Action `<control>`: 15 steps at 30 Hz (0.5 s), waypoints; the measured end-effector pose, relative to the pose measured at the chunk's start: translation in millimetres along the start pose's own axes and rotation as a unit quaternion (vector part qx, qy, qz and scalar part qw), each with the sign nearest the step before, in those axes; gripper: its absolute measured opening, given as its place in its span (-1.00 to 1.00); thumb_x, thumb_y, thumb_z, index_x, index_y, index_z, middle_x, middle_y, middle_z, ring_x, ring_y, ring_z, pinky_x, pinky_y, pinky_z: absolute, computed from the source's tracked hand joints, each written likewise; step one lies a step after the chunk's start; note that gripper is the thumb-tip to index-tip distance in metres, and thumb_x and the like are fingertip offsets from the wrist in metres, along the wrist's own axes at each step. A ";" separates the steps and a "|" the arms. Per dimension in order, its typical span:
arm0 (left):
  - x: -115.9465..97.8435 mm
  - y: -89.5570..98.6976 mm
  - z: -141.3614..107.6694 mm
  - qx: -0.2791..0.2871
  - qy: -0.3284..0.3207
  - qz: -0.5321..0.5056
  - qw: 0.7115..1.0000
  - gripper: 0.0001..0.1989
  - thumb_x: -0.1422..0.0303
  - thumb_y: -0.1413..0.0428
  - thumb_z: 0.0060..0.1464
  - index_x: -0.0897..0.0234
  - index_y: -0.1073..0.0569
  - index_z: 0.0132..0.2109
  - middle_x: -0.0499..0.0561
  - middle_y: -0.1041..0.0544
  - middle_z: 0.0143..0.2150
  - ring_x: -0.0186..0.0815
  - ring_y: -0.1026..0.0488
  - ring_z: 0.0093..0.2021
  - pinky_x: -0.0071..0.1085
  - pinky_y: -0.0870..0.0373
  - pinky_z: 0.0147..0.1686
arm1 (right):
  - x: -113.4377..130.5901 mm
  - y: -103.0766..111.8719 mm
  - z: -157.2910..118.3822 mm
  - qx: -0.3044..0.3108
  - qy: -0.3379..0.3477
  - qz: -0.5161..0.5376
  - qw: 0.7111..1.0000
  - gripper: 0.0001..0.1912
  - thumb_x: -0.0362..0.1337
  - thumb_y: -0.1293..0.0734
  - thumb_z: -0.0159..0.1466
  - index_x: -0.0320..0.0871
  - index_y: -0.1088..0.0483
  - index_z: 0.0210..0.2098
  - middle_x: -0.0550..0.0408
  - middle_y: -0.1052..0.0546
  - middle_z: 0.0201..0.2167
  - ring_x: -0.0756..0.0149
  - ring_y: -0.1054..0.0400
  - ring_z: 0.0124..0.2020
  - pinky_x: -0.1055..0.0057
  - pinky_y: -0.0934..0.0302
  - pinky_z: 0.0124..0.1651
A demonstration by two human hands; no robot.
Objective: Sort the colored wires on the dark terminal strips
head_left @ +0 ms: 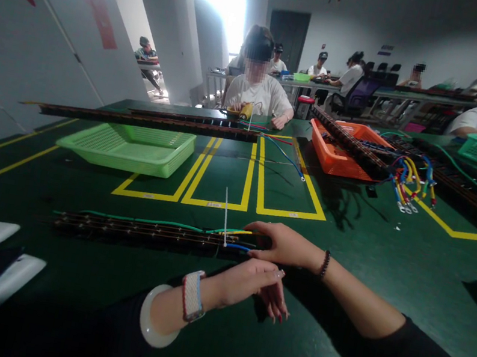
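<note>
Basket: the light-green basket (pixel 125 159) sits on the green table (pixel 389 258); places below are told from it.
Strip: the dark strip (pixel 133 231) lies flat on the table, on the basket's near side, reaching past its right end.
Long axis: side to side, crossing in front of the person, roughly in line with the basket's length.
Pointing: its wired end faces right, into the hands; the other end faces left.
Wires: a green wire (pixel 140 220) follows the strip's far edge; a yellow wire (pixel 241 233) and a blue wire (pixel 237 246) show at the right end.
Zip tie: the white zip tie (pixel 225 216) stands nearly upright at the wired end, nearer and to the right of the basket.
Right hand: the right hand (pixel 285 244) arches over the wire ends, fingers bent; whether they pinch, I cannot tell.
Left hand: the left hand (pixel 248 284) hangs bent at the wrist just beside it, fingers loosely spread, nothing visible in them.
Orange basket: the orange basket (pixel 341 166) stands right of the green one.
</note>
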State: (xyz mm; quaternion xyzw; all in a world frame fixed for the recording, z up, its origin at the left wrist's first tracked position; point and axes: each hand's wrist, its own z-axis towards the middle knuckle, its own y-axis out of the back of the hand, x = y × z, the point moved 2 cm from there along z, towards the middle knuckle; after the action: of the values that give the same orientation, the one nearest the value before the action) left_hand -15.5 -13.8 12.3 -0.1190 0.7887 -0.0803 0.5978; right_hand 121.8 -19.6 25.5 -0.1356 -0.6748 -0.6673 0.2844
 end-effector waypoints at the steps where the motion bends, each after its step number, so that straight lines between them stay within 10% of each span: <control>1: 2.3 1.1 1.0 0.000 -0.004 -0.018 1.000 -0.60 0.26 0.17 0.24 0.48 -0.37 -0.36 0.21 -0.49 -0.36 -0.34 -0.48 -0.39 -0.36 -0.38 -0.27 | 0.6 0.2 -0.2 -0.007 0.009 -0.001 1.000 -0.46 -0.13 -0.37 0.17 -0.11 -0.30 0.12 0.06 -0.49 -0.17 0.35 -0.37 -0.25 0.46 -0.20 -0.21; 15: 6.5 11.5 6.5 -0.156 -0.073 -0.311 0.935 -0.53 0.16 0.16 0.24 0.45 -0.23 0.11 0.35 -0.34 0.11 -0.03 -0.35 0.10 -0.02 -0.29 0.07 | -2.4 0.8 -1.2 -0.090 0.000 -0.044 0.995 -0.83 -0.25 -0.33 0.22 -0.13 -0.42 -0.19 0.14 -0.49 -0.33 0.45 -0.34 -0.35 0.56 -0.09 -0.33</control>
State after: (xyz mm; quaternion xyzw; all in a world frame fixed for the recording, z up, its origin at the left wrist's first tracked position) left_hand -12.0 -4.5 1.4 -0.4553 0.6689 -0.1295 0.5731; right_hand 124.4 -20.3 24.7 -0.1304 -0.6170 -0.7376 0.2415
